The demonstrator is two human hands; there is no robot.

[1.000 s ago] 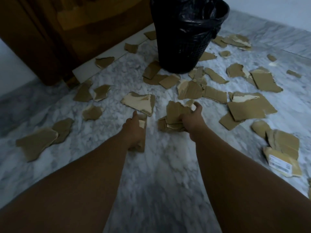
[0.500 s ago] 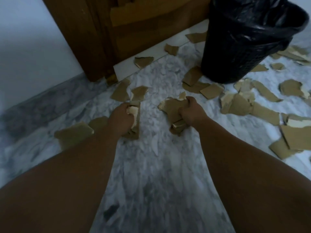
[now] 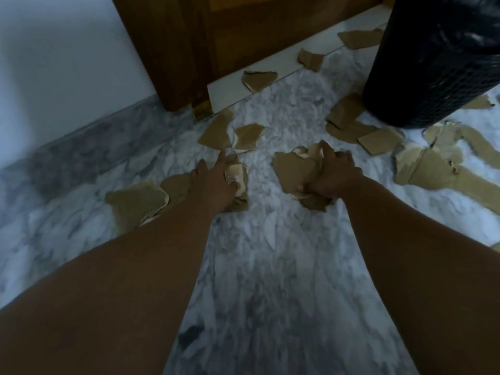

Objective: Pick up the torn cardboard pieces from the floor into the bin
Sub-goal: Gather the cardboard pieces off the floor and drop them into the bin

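My right hand grips a bundle of torn brown cardboard pieces just above the marble floor. My left hand clutches a smaller bunch of cardboard scraps, its index finger stretched toward two loose pieces ahead. The black mesh bin with a black liner stands at the upper right, beyond my right hand. Several more torn pieces lie scattered around the bin's base and to my left.
A dark wooden door and frame stand at the top, with a white threshold strip holding a few scraps. A white wall and grey marble skirting run along the left. Grey-veined marble floor lies between my forearms.
The view has swung left and closer, so the bin now sits at the far right. Both hands keep their cardboard; the left hand has moved toward the pieces near the door frame.
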